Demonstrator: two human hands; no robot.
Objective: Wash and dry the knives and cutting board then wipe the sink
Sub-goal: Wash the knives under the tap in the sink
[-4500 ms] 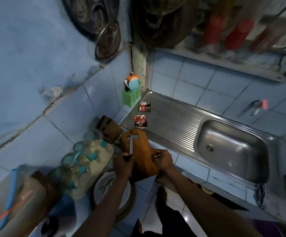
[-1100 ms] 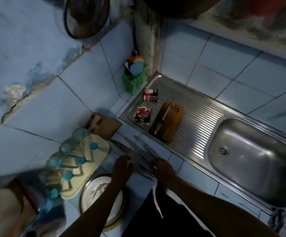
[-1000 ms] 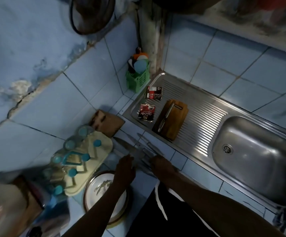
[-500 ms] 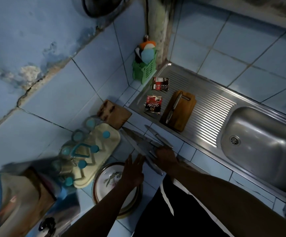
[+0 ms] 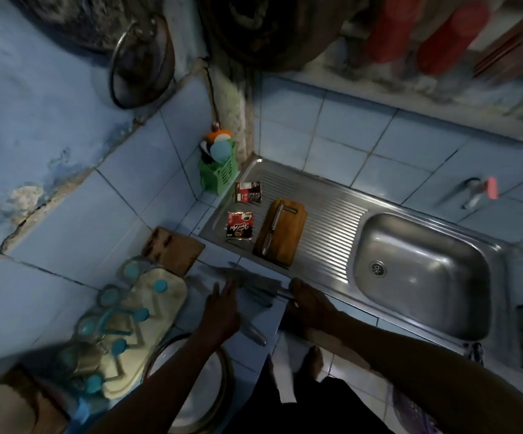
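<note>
A wooden cutting board (image 5: 286, 236) lies on the ribbed steel drainboard (image 5: 326, 220), with one knife (image 5: 272, 228) lying lengthwise on it. Several more knives (image 5: 253, 285) lie on the blue tiled counter in front of the drainboard. My right hand (image 5: 308, 303) grips the handle ends of those knives at the counter's edge. My left hand (image 5: 222, 311) hovers flat with straight fingers just left of the blades, holding nothing. The sink basin (image 5: 423, 277) with its drain is to the right.
Two coffee sachets (image 5: 239, 225) lie left of the board. A green utensil caddy (image 5: 219, 173) stands in the corner. A wooden knife block (image 5: 172, 250), a cream rack of glasses (image 5: 128, 317) and a plate (image 5: 191, 380) are at left. A tap (image 5: 473, 191) juts from the wall.
The cutting board with one knife went from my hands onto the drainboard. Over the last second my hands stayed by the knives on the counter; the view tilted upward.
</note>
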